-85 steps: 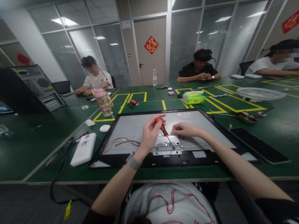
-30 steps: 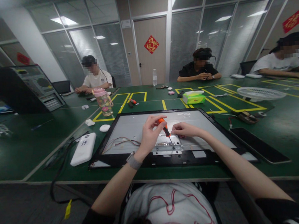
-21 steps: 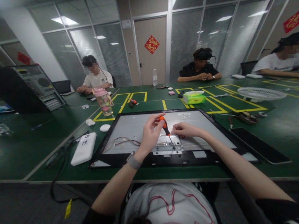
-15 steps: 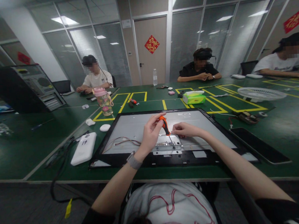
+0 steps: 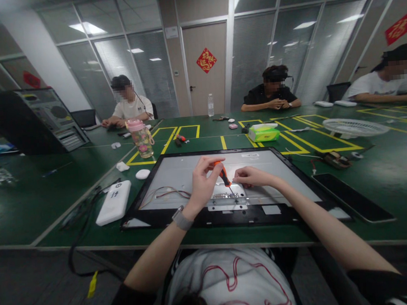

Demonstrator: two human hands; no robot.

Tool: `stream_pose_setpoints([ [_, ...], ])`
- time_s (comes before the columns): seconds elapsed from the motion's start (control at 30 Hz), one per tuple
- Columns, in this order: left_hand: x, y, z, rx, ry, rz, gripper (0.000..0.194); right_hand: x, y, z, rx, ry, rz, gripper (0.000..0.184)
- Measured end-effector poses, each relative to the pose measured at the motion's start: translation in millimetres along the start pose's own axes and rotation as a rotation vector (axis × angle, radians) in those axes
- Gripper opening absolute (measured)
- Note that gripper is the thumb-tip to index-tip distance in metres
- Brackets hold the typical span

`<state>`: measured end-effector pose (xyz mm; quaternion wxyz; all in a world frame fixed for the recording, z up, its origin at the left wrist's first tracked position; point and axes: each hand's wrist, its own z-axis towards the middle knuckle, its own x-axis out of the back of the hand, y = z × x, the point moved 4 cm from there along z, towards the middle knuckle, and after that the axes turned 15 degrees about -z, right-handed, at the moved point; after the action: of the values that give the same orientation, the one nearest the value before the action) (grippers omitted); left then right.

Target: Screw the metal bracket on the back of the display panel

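Note:
My left hand [image 5: 205, 180] is closed around the handle of an orange and black screwdriver [image 5: 224, 175]. The screwdriver tilts, its tip down at a metal bracket [image 5: 229, 207] near the front edge of a flat display panel [image 5: 176, 167]. Just right of the screwdriver is my right hand [image 5: 249, 176], its fingers curled and pinched close to the shaft. Whether something small sits between those fingertips I cannot make out. Thin wires [image 5: 164, 191] lie across the panel's left part. The panel lies flat, with a grey back and a black frame.
Left of the panel are a white power bank [image 5: 114, 203], a white case [image 5: 142, 174] and a pink-lidded bottle [image 5: 141, 138]. A black phone [image 5: 353, 197] lies to its right. Behind are a green tissue pack [image 5: 264, 132] and a white racket-like grille [image 5: 354, 127]. Several people sit across the table.
The screwdriver handle has tipped slightly left with my left hand, so the shaft leans more. My right hand stays nearly where it was.

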<state>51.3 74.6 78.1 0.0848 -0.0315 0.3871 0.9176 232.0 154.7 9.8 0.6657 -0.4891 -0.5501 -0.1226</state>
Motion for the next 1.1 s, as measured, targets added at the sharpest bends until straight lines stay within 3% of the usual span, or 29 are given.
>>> stream_pose_setpoints([
  [0.23, 0.7, 5.4, -0.5, -0.012, -0.029, 0.041, 0.024, -0.6, 2.0, 0.6, 0.009, -0.003, -0.006, 0.043],
  [0.63, -3.2, -6.3, -1.8, 0.092, -0.055, -0.192, 0.029, -0.2, -0.8, 0.7, 0.016, 0.005, -0.001, 0.043],
  [0.97, -1.7, -3.9, -1.7, 0.030, -0.055, -0.009, 0.020, -0.6, 1.4, 1.2, 0.026, 0.003, -0.020, 0.045],
  [1.1, -1.0, -1.1, -1.6, 0.030, -0.048, 0.017, 0.028, -1.0, 1.7, 1.4, 0.027, -0.005, -0.016, 0.045],
])
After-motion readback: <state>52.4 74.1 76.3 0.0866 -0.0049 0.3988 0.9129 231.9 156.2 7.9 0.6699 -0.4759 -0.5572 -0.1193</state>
